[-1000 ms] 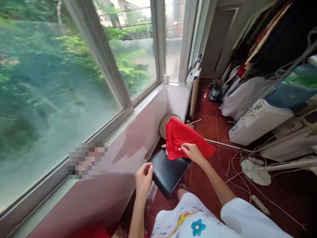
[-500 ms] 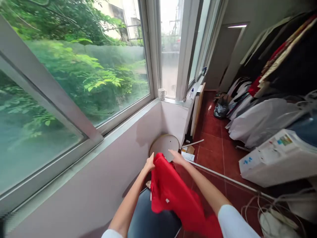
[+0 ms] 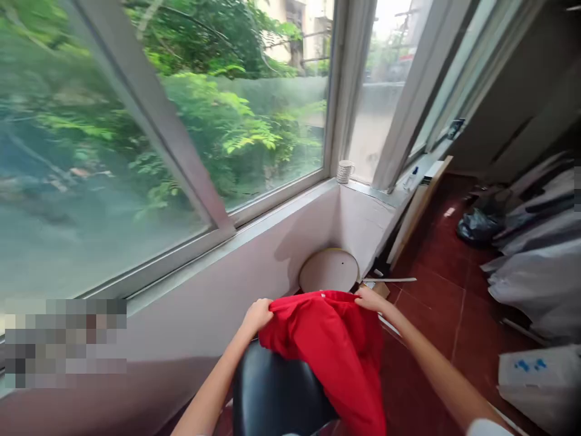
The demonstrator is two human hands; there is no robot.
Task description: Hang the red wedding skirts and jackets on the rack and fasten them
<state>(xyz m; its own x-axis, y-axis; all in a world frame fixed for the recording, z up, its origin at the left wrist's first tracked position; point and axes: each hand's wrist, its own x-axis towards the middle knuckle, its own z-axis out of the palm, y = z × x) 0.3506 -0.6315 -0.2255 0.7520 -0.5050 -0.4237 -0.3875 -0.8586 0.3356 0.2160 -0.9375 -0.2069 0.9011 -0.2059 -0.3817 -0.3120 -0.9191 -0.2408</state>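
Observation:
A red garment (image 3: 338, 357) is stretched by its upper edge between my two hands, with a small white spot near the middle of that edge. My left hand (image 3: 258, 315) is closed on its left corner, and my right hand (image 3: 368, 299) grips the right corner. The cloth hangs down in folds over the right part of a black padded seat (image 3: 272, 393). Whether it is trousers or a top, I cannot tell.
A round pale board (image 3: 329, 270) leans in the corner beyond the garment. On the windowsill (image 3: 290, 203) stands a patterned mug (image 3: 345, 172). Hanging clothes (image 3: 540, 242), a black plastic bag (image 3: 476, 227) and a white box (image 3: 540, 381) lie to the right.
My hands have moved apart, and my right hand has taken hold of the garment's edge. The bunched cloth is now spread wide. The view has swung to the left.

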